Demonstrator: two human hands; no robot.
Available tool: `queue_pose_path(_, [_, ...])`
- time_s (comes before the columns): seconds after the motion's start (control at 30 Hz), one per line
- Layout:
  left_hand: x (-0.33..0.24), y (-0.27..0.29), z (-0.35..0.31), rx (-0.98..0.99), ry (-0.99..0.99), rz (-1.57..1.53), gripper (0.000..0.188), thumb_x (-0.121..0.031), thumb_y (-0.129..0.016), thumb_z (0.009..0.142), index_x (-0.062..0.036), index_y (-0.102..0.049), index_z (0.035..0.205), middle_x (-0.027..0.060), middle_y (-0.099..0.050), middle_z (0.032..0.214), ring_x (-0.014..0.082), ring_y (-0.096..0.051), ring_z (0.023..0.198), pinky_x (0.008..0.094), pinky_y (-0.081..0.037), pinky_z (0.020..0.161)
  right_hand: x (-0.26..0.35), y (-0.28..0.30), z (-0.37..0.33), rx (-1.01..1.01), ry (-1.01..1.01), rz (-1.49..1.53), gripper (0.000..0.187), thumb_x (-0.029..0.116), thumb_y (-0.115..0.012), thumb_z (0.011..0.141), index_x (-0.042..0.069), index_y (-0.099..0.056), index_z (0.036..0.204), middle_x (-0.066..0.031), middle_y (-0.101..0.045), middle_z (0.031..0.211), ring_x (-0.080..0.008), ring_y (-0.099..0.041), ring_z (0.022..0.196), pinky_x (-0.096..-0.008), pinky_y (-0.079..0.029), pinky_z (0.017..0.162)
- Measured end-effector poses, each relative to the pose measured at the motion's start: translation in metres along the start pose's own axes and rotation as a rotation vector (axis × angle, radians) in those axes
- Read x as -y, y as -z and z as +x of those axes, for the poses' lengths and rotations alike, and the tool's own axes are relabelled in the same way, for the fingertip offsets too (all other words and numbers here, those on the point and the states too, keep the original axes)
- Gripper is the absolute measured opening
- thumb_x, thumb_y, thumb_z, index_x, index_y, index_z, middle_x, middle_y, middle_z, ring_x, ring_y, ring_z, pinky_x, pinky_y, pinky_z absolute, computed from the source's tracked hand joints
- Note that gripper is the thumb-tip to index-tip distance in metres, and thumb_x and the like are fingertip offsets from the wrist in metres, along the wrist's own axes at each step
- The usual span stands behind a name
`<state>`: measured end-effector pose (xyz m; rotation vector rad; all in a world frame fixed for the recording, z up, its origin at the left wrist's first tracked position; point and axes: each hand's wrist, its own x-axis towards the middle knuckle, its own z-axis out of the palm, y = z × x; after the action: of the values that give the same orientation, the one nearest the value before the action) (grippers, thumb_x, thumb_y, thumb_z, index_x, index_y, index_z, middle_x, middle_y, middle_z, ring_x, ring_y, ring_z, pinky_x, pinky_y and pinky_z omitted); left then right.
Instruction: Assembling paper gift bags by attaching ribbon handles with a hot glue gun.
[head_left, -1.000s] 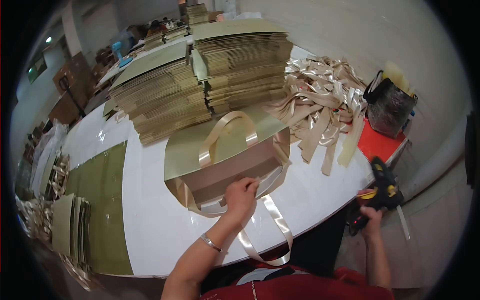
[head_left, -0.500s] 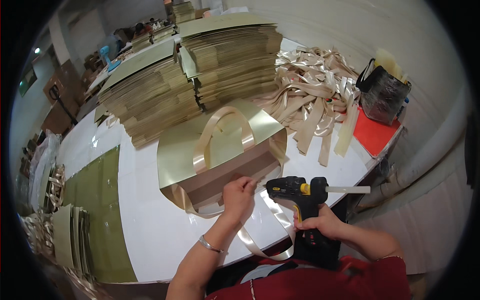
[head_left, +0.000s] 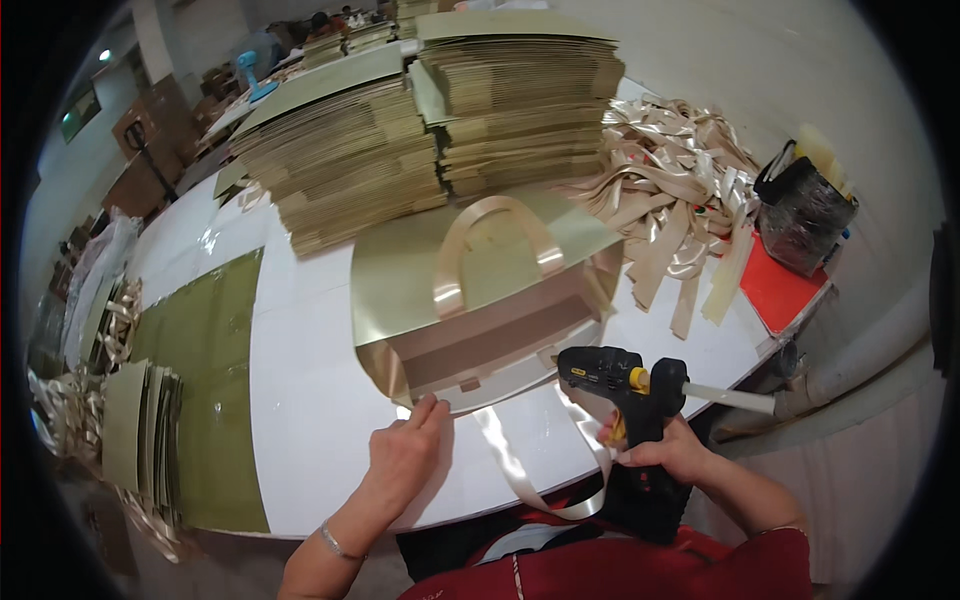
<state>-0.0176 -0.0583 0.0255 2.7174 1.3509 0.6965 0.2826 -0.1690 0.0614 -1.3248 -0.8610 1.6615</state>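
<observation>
Two bare hands are in view, both at the near side of a pale gold-green bag [head_left: 400, 290] that lies on a white tabletop [head_left: 310, 350] with its mouth toward the person. The right hand [head_left: 672, 452] is clenched around the handle of a black and yellow glue gun [head_left: 610, 375]; a pale glue stick [head_left: 735, 398] projects from the gun's rear, above and to the right of this grip. The nozzle points left, away from the grip, and ends at the near rim of the bag's mouth; whether it touches cannot be told. The left hand [head_left: 405, 450], well to the left of the gun, has its fingertips at the near left part of the same rim; whether they pinch it or only rest against it cannot be told. The bag therefore sits just beyond the left fingertips and to the left of the gun grip. One satin ribbon handle [head_left: 447, 285] arches over the bag's upper panel, farther from the person than both hands; a second ribbon loop [head_left: 505, 465] hangs between the two hands, over the table's near edge. Beyond the bag stand two tall stacks of flat folded pieces [head_left: 530, 110]. Beyond the gun grip lie a heap of loose ribbons [head_left: 685, 165], a red sheet [head_left: 770, 285] and a black container [head_left: 808, 218]. A green panel [head_left: 205, 400] lies left of the left hand.
</observation>
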Motion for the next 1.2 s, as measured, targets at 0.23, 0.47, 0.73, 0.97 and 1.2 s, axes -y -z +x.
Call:
queue_pose_path(0.23, [0.008, -0.018, -0.006, -0.169, -0.113, -0.16, 0.016, -0.001, -0.065, 0.07, -0.0056, -0.061, 0.084, 0.0071, -0.064, 0.086, 0.0235, -0.063, 0.06, 0.0315, -0.05, 0.049, -0.008, -0.04, 0.023, 0.165, -0.1, 0.077, 0.046, -0.004, -0.063, 0.064, -0.002, -0.051, 0.108, -0.0146, -0.061, 0.094, -0.0227, -0.061, 0.087, -0.0375, -0.05, 0.081])
queue_pose_path(0.47, [0.016, -0.021, -0.012, -0.149, -0.131, -0.182, 0.017, -0.002, -0.066, 0.071, -0.0044, -0.062, 0.087, 0.0081, -0.063, 0.089, 0.0227, -0.063, 0.062, 0.0299, -0.05, 0.05, -0.006, -0.04, 0.02, 0.227, -0.05, 0.041, 0.038, -0.001, -0.064, 0.066, -0.002, -0.054, 0.103, -0.0103, -0.061, 0.086, -0.0206, -0.061, 0.081, -0.033, -0.05, 0.077])
queue_pose_path(0.73, [0.019, -0.024, -0.014, -0.133, -0.128, -0.159, 0.017, -0.004, -0.065, 0.071, -0.0046, -0.061, 0.088, 0.0092, -0.063, 0.092, 0.0217, -0.064, 0.066, 0.0296, -0.05, 0.05, -0.001, -0.032, 0.03, 0.225, -0.154, 0.064, 0.047, -0.003, -0.063, 0.064, -0.003, -0.05, 0.109, -0.0122, -0.06, 0.089, -0.0231, -0.061, 0.086, -0.0361, -0.049, 0.081])
queue_pose_path(0.97, [0.01, -0.022, -0.016, -0.117, -0.177, -0.116, 0.018, -0.003, -0.064, 0.07, -0.003, -0.06, 0.088, 0.0116, -0.064, 0.091, 0.0204, -0.063, 0.063, 0.0294, -0.05, 0.049, -0.001, -0.043, 0.046, 0.209, 0.011, 0.088, 0.06, 0.002, -0.064, 0.065, -0.002, -0.047, 0.122, -0.0166, -0.056, 0.119, -0.0245, -0.059, 0.102, -0.036, -0.045, 0.093])
queue_pose_path(1.2, [0.007, -0.023, -0.014, -0.143, -0.195, -0.134, 0.018, -0.004, -0.064, 0.07, -0.0033, -0.061, 0.088, 0.0124, -0.064, 0.089, 0.0202, -0.063, 0.061, 0.0296, -0.05, 0.049, -0.002, -0.078, 0.073, 0.169, -0.142, 0.138, 0.041, 0.001, -0.06, 0.066, -0.006, -0.051, 0.106, -0.0171, -0.061, 0.091, -0.03, -0.063, 0.088, -0.0387, -0.053, 0.075])
